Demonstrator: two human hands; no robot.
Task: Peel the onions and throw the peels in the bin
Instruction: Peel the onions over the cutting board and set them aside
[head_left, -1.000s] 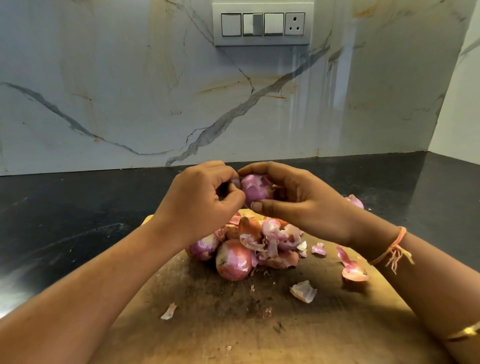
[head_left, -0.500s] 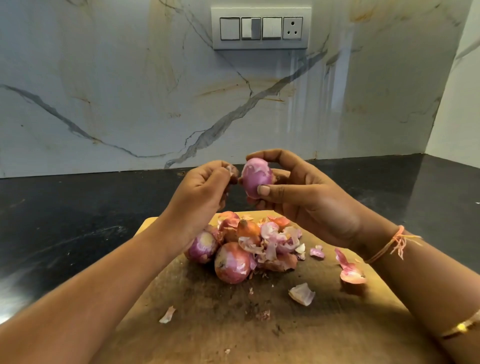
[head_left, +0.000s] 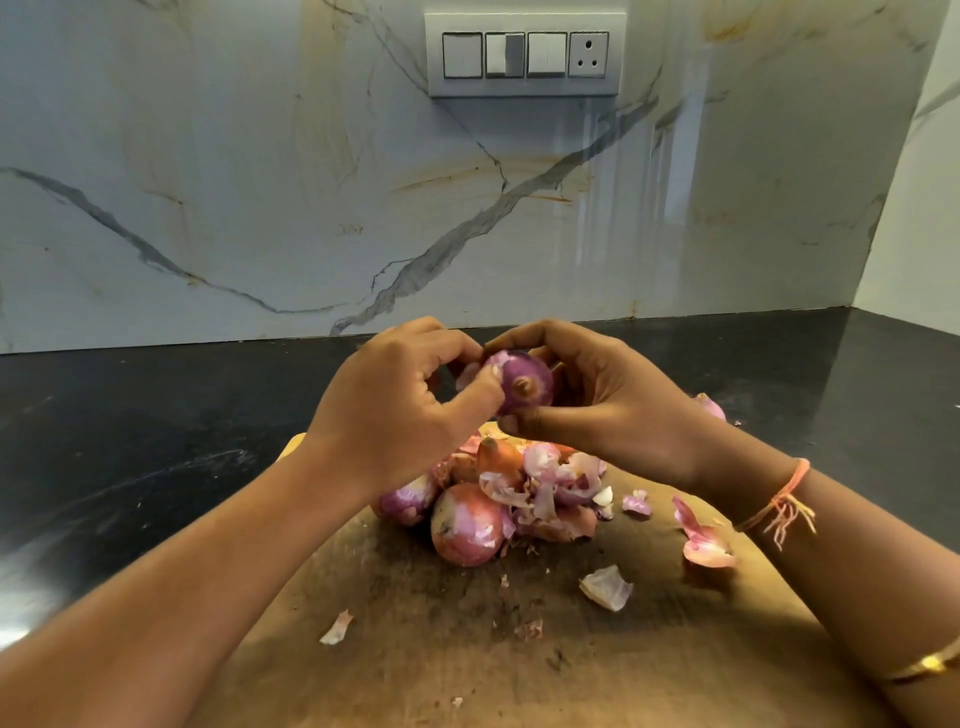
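Observation:
A purple onion (head_left: 524, 382) is held in the air above the wooden cutting board (head_left: 519, 649), its root end facing me. My right hand (head_left: 597, 400) grips it from the right and below. My left hand (head_left: 395, 410) pinches the skin on the onion's left side with thumb and fingertips. Below them lies a heap of unpeeled onions (head_left: 465, 522) mixed with loose peels (head_left: 550, 488). No bin is in view.
Scattered peel pieces (head_left: 607, 587) lie on the board, with a larger one (head_left: 704, 543) at the right. The board sits on a black countertop (head_left: 156, 441). A marble wall with a switch panel (head_left: 524, 54) stands behind.
The onion has been turned so its root end faces me. My left hand has closed in and taken a pinch of skin on the onion's left side.

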